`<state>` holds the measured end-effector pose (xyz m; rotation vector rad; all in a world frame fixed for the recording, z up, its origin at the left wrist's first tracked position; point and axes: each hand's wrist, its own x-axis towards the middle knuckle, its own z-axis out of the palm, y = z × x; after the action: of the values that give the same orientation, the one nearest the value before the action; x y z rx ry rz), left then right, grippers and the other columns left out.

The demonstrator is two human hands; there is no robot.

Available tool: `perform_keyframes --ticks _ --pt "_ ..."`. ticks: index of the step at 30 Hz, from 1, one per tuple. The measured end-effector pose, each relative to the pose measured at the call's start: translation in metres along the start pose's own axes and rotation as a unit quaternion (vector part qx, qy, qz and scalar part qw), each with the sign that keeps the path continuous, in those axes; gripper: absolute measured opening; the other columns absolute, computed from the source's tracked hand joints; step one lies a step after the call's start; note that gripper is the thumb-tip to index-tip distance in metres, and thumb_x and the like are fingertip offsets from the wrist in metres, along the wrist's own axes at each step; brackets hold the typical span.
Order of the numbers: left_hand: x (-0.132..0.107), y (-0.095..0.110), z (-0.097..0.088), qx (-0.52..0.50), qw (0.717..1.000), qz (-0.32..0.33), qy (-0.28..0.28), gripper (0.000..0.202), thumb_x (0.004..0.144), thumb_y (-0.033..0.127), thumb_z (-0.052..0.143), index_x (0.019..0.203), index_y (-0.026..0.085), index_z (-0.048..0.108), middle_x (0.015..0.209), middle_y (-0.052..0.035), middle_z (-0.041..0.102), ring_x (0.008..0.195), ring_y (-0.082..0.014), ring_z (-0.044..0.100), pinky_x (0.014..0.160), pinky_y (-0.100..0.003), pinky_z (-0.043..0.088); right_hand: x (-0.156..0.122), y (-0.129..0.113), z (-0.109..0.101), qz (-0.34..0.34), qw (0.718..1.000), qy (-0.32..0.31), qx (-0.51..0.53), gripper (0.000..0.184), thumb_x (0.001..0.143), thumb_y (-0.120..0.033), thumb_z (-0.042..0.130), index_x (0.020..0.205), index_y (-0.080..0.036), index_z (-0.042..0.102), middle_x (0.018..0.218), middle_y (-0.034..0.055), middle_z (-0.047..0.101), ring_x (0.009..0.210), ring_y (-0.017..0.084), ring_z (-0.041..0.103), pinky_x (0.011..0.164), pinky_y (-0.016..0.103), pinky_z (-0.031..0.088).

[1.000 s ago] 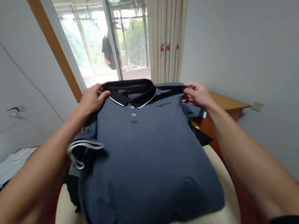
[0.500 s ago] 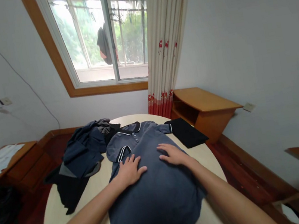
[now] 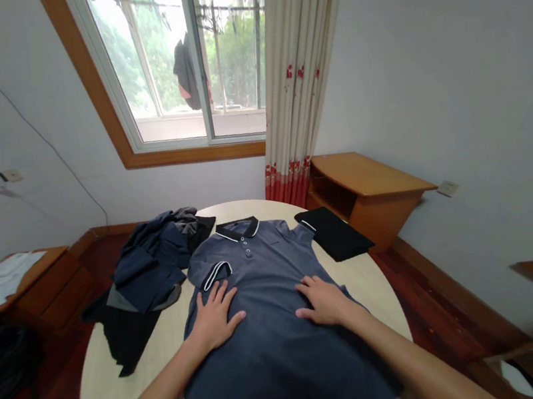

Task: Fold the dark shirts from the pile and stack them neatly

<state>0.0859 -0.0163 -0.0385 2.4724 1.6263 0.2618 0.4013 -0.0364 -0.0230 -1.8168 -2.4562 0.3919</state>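
Polo shirt (image 3: 269, 341) front-up, mid round table (image 3: 101, 387) | left hand (image 3: 218, 318), right hand (image 3: 324, 301) flat on it, fingers apart | left: garment pile (image 3: 151, 265) | left floor: black backpack (image 3: 2, 366), contents hidden

The polo shirt (image 3: 275, 353) is slate blue, its black collar (image 3: 251, 228) edged white, the curtain (image 3: 301, 96) red-patterned cream.

Pale round table (image 3: 107, 392): polo shirt (image 3: 268, 307) spread centrally, clothes heap (image 3: 148, 265) left, black cloth (image 3: 337, 233) right.

Once-raised shirt (image 3: 266, 294) now on table (image 3: 100, 394)
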Motion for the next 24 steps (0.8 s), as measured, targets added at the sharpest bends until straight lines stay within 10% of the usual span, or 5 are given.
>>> perform_keyframes --ticks 6,10,17,24 --pt "0.026 -0.016 -0.062 -0.016 0.994 -0.111 0.011 0.056 0.099 0.054 0.027 0.087 0.022 0.072 0.096 -0.0101 0.075 0.092 -0.0285 0.069 0.079 -0.038 0.051 0.049 0.021 -0.054 0.088 0.993 0.075 -0.007 0.033 0.094 -0.044 0.05 0.102 -0.025 0.075 0.102 0.0116 0.075 0.096 0.029 0.07 0.078 0.035 0.05" --pt "0.067 -0.037 -0.068 0.046 0.981 -0.174 0.067 0.05 0.097 0.052 0.035 0.11 0.018 0.068 0.116 -0.0155 0.068 0.105 -0.0321 0.065 0.081 -0.038 0.051 0.092 0.054 -0.066 0.191 0.976 0.088 -0.064 0.029 0.092 -0.032 0.053 0.11 -0.021 0.074 0.116 0.0162 0.071 0.104 0.03 0.069 0.083 0.037 0.051" --pt "0.122 -0.059 -0.048 0.071 0.968 -0.238 -0.034 0.059 0.087 0.054 0.054 0.124 0.009 0.061 0.13 -0.0274 0.06 0.119 -0.0391 0.059 0.091 -0.045 0.049 0.115 0.061 -0.05 0.187 0.978 0.045 -0.078 0.023 0.081 -0.034 0.069 0.098 -0.02 0.074 0.105 0.0152 0.074 0.098 0.031 0.071 0.077 0.036 0.053" --pt "0.154 -0.09 -0.068 0.031 0.984 -0.176 -0.009 0.03 0.081 0.036 0.065 0.107 0.021 0.069 0.118 -0.0142 0.071 0.107 -0.0297 0.067 0.083 -0.033 0.052 0.109 0.075 -0.084 0.18 0.967 0.156 -0.091 0.014 0.089 -0.026 0.059 0.096 -0.019 0.069 0.097 0.0166 0.073 0.098 0.03 0.067 0.083 0.039 0.046"
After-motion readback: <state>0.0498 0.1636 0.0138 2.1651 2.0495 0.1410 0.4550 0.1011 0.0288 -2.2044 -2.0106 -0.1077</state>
